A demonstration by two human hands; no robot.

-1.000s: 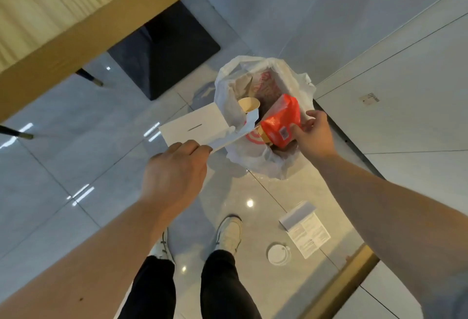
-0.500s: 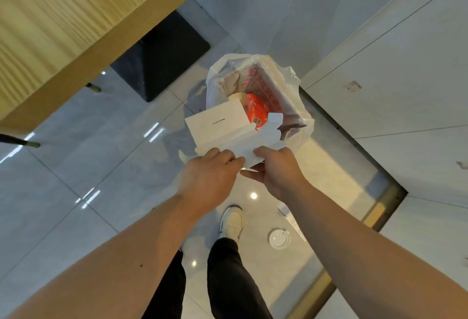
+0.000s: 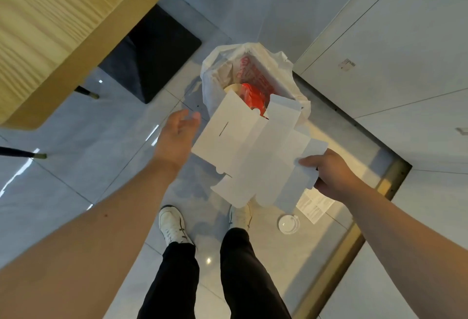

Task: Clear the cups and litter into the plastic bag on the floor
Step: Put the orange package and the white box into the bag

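At far left, the pale wooden tabletop (image 3: 38, 27) fills the upper corner, its edge running diagonally above a dark mat (image 3: 157, 52) on the glossy grey tiled floor (image 3: 88, 141). Bare floor lies open between the table and the person's white shoes (image 3: 173, 225). The left hand (image 3: 177, 136) reaches forward with fingers spread and empty, just beside the left edge of a flattened white cardboard box (image 3: 253, 151) but not touching it. Half a second ago this hand pinched the box together with the other; it has since let go. The box hangs unfolded in the air, its far flaps over the mouth of the white plastic bag (image 3: 286, 65), which stands on the floor ahead and holds a red packet (image 3: 253, 95) and a paper cup (image 3: 231, 88). The right hand (image 3: 329, 174) grips the box's right flap, thumb on top. Below it, a white cup lid (image 3: 288, 224) and a printed leaflet (image 3: 315, 206) lie on the floor, near a brass floor strip (image 3: 336, 263) at right.
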